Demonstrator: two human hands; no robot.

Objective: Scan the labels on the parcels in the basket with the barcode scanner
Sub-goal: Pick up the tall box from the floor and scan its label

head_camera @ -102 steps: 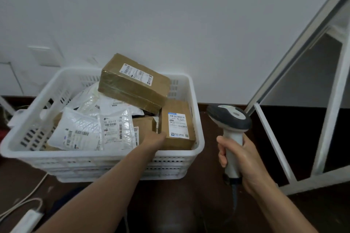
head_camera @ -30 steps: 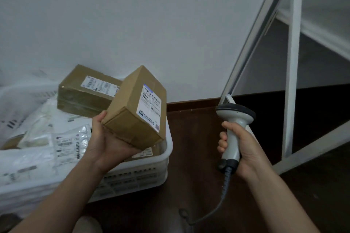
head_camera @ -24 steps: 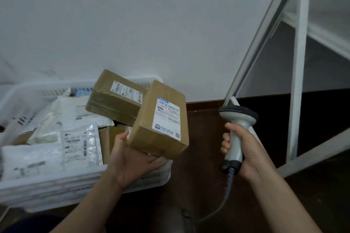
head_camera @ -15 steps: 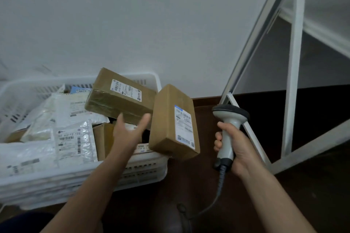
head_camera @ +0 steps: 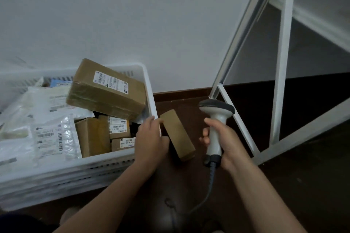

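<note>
A white plastic basket (head_camera: 113, 159) on the dark floor holds several parcels: a large brown box (head_camera: 89, 93) with a white label on top, smaller labelled cartons (head_camera: 118, 128) and a bubble mailer (head_camera: 55, 136). A small brown box (head_camera: 178, 134) lies on the floor just right of the basket, no label showing. My left hand (head_camera: 151, 138) is at the basket's right corner, fingers loose against that box's left side, not gripping it. My right hand (head_camera: 223, 142) grips the handle of the grey and white barcode scanner (head_camera: 216, 108), held upright to the right of the small box.
A white metal shelf frame (head_camera: 280, 62) stands at the right, its lower bars (head_camera: 236, 119) close behind the scanner. The scanner's cable (head_camera: 208, 191) runs down between my forearms. A white wall lies behind the basket.
My left hand took the small labelled box out of the basket, turned it toward the scanner, then let it go. It now lies on the floor right of the basket.
</note>
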